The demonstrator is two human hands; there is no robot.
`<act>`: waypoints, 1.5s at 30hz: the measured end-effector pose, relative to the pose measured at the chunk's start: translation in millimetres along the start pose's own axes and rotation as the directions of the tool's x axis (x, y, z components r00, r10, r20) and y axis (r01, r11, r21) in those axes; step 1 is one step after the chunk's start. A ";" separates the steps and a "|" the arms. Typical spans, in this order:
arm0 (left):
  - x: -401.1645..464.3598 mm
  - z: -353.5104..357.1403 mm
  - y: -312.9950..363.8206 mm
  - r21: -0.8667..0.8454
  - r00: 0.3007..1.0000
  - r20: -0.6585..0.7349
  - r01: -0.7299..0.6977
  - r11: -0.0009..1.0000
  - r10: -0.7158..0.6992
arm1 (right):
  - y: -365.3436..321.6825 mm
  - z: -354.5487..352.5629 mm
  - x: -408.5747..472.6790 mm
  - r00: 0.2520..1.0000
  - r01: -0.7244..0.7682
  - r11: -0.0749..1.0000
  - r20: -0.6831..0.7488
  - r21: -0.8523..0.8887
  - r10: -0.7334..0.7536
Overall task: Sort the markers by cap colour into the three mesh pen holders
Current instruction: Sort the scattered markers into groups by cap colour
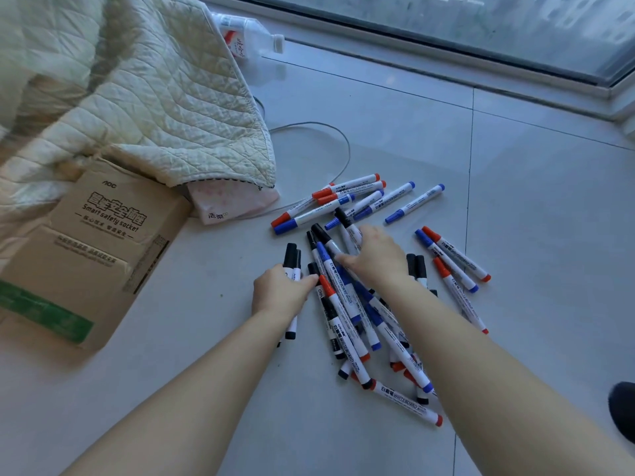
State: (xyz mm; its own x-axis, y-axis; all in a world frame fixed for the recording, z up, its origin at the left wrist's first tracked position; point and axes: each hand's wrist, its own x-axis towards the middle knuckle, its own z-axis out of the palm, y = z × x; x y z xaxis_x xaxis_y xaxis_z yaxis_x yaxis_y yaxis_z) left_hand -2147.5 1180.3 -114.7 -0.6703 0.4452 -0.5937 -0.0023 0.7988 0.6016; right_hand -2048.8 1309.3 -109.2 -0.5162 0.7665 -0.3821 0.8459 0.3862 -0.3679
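Risk: left hand (280, 290) grips black markers (291, 261), right hand (372, 254) grasps another in the pile (357, 314), so neighbours may roll across the floor (515, 201).

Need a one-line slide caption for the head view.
Left hand grips black-capped markers while right hand reaches into the mixed pile.

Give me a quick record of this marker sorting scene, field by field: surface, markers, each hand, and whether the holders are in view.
surface: pale tiled floor
markers: loose pile with black, blue and red caps, unsorted
left hand: grips black-capped markers
right hand: on the pile's top, fingers curled over markers; grip unclear
mesh pen holders: none in view
nearby: cardboard box, quilt, plastic bottle
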 end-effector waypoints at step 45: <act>-68.4 -75.7 -134.7 0.326 0.969 -0.140 -0.151 0.933 0.205 | -82.7 67.8 -163.8 0.900 -0.402 0.632 0.413 0.663 0.138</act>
State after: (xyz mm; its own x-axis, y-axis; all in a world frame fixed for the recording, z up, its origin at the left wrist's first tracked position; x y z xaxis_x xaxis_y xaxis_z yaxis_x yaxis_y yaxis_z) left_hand -2157.5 1011.6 -114.7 -0.7539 0.5383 -0.3765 0.3406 0.8104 0.4767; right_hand -2043.3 1116.9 -73.6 -0.4030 0.5312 -0.7453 0.6525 -0.4042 -0.6410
